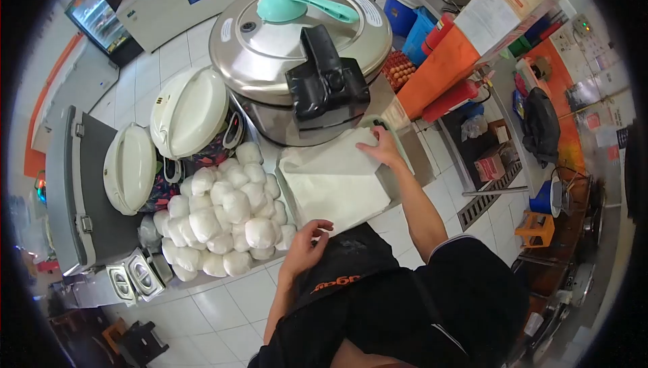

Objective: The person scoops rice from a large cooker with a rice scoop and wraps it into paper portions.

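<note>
A shallow light-coloured tray (398, 194) holds a white sheet (337, 199), which looks like paper or thin cloth, with a crease across it and its far part ruffled. My right hand (382, 148) rests at the sheet's far right corner, thumb and fingers apart, thumb on the sheet. At the tray's near left edge, my left hand (307, 250) has loosely bent fingers with a gap to the thumb and nothing visible in them. Left of the tray lies a heap of white round bundles (233, 206), apparently wrapped in plastic.
Behind the tray stands a large steel pressure cooker (270, 50) with a turquoise scoop (317, 3) on its lid. Two cream-lidded containers (189, 111) and a grey cooler box (88, 186) stand left. Steel lids (142, 273) lie near the front edge. A fire extinguisher (451, 100) is at right.
</note>
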### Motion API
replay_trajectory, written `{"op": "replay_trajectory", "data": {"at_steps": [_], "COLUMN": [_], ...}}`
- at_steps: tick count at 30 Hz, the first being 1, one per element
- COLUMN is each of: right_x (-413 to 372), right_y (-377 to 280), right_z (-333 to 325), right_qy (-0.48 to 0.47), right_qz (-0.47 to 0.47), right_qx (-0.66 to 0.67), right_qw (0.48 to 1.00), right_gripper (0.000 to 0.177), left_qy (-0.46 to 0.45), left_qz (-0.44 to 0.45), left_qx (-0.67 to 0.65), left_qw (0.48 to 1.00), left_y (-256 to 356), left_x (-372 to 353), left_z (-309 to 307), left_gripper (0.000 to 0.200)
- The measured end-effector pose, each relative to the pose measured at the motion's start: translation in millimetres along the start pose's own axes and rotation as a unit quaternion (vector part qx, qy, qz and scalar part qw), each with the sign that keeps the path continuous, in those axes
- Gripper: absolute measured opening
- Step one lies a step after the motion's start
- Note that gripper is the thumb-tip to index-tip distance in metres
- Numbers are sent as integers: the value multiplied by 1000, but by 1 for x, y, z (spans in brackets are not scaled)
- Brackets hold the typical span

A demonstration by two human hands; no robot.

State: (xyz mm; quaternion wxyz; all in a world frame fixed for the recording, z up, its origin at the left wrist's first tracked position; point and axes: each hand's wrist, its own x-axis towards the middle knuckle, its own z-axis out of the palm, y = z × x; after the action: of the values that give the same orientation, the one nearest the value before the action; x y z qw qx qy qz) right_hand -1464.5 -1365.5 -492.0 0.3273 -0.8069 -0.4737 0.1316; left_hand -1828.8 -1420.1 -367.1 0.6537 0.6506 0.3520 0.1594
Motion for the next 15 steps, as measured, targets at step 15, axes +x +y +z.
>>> {"op": "replay_trajectory", "data": {"at_steps": [15], "right_x": [-105], "right_y": [-94], "right_z": [-48], "right_qy": [-251], "right_qz": [-421], "right_qx": [35], "right_qw": [871], "right_gripper": [10], "left_qy": [396], "left_qz": [-72], "left_qx": [107], "left_qw": [909], "left_y": [27], "left_x": [78], "left_z": [51], "left_gripper": [53]}}
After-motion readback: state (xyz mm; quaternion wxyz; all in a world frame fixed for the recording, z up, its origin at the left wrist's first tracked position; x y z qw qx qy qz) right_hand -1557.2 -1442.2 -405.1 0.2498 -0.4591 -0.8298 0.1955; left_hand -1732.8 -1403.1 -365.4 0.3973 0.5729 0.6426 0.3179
